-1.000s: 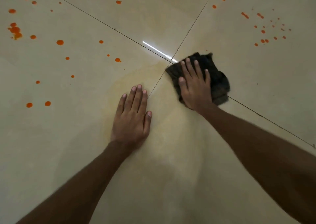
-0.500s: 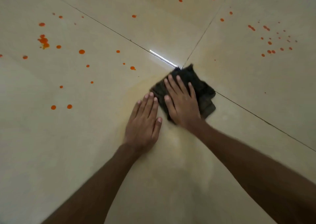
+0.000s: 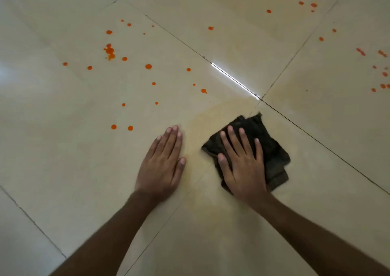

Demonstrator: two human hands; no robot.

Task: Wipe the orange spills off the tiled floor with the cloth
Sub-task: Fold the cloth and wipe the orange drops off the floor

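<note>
Down on the tiled floor (image 3: 63, 170), the person's right hand (image 3: 244, 168) lies flat on a dark, crumpled cloth (image 3: 272, 149), fingers spread, palm pressing it against the tile; its grip is loose and unclenched, pinning the cloth rather than closing round it. The cloth sits just near of the spot where the grout lines cross, on a faint yellowish smear (image 3: 202, 126) that spreads left toward the other hand. The left hand (image 3: 162, 166) rests flat on bare tile just left of the cloth, not touching it, fingers together and holding nothing.

Orange spills (image 3: 148, 66) dot the tile farther away and to the left, the heaviest clump (image 3: 109, 51) well beyond the left hand. Two drops (image 3: 122, 127) lie near its fingertips. More specks scatter along the far edge and far right (image 3: 379, 73).

No writing or label shows on the cloth or the tiles.
</note>
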